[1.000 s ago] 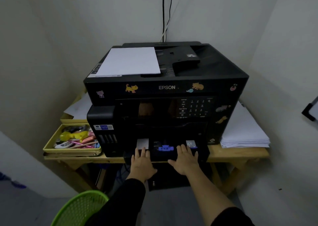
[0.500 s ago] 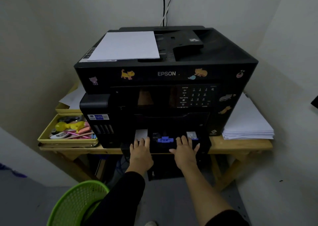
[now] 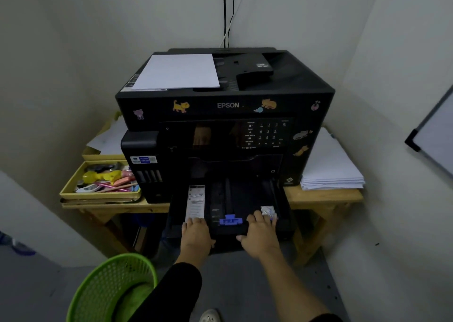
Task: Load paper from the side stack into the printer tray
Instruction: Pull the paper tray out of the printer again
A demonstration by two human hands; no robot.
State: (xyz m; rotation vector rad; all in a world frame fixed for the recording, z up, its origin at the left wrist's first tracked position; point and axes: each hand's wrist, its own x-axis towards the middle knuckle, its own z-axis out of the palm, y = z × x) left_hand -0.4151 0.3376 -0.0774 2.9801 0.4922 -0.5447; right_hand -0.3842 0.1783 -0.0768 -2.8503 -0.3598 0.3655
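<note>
A black Epson printer [image 3: 228, 106] stands on a wooden table. Its black paper tray [image 3: 245, 199] is pulled well out at the front, with no paper visible inside and a blue slider [image 3: 231, 220] at its front edge. My left hand [image 3: 196, 233] grips the tray's front edge on the left. On the right of that edge is my right hand [image 3: 261, 236], fingers curled over it. A stack of white paper [image 3: 331, 167] lies on the table right of the printer. One white sheet [image 3: 177, 71] rests on the printer's top.
A yellow tray of small items [image 3: 100, 179] sits left of the printer, with loose sheets [image 3: 110, 138] behind it. A green mesh basket [image 3: 110, 290] stands on the floor at lower left. Walls close in on both sides; a framed board [image 3: 434, 135] hangs right.
Both hands have drawn the paper tray out of the printer toward me; it now sticks out much farther than before. The view has shifted slightly.
</note>
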